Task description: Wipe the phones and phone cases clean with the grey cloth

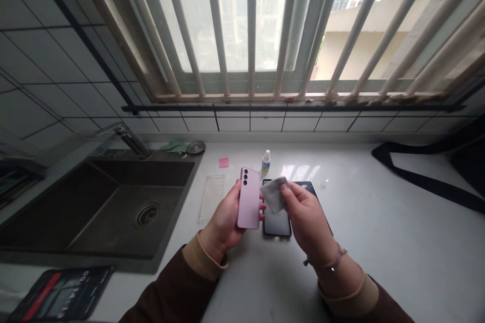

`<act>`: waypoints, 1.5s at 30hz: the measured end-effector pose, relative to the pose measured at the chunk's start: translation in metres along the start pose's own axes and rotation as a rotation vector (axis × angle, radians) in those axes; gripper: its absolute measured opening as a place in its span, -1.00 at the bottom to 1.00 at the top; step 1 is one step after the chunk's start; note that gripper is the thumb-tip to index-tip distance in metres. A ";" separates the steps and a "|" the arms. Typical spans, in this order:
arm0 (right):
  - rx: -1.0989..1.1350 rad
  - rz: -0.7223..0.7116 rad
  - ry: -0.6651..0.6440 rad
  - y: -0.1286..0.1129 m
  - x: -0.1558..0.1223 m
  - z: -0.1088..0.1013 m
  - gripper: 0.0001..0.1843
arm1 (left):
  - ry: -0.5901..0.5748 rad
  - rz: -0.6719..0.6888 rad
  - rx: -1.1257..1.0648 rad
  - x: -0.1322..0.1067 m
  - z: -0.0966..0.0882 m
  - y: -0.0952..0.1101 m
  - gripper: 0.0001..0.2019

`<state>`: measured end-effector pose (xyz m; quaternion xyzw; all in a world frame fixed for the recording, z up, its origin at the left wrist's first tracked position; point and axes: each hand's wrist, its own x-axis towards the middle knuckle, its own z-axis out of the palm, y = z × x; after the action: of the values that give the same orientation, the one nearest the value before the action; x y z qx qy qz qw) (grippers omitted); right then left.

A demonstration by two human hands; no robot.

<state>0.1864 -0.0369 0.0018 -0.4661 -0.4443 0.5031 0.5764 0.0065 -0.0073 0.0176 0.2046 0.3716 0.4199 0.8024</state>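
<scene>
My left hand (223, 217) grips a pale pink smartphone (249, 202) upright, its back with several camera lenses facing me. My right hand (307, 214) pinches a grey cloth (273, 195) between fingers and thumb, close to the phone's edge. Below the hands, a black smartphone (277, 224) lies on the white counter (364, 222), partly covered by them. A larger dark slab (307, 186) lies under it, mostly hidden by my right hand. To the left lies a transparent phone case (211, 198). A small white-capped dropper bottle (265, 163) stands just behind the pink phone.
A dark steel sink (125, 212) with a tap (132, 141) fills the left side. A pink sticky note (223, 162), green cloth (173, 147) and round drain cover (196, 147) sit behind. A black strap (428, 181) lies at right; a dark printed package (62, 293) sits front left. Barred window behind.
</scene>
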 end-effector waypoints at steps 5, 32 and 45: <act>-0.168 -0.147 0.363 -0.001 0.011 -0.016 -0.53 | -0.131 -0.113 0.138 -0.006 0.001 -0.005 -0.39; -0.810 -0.836 -0.386 0.013 -0.003 0.004 -0.34 | -0.102 -0.157 -0.067 -0.002 0.005 -0.012 -0.28; -0.748 -0.855 -0.542 0.007 -0.019 0.019 -0.54 | 0.215 -0.175 -0.061 0.004 -0.005 0.005 -0.22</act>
<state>0.1648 -0.0535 -0.0022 -0.2731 -0.8678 0.1388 0.3913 0.0018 -0.0015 0.0163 0.1011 0.4588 0.3790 0.7973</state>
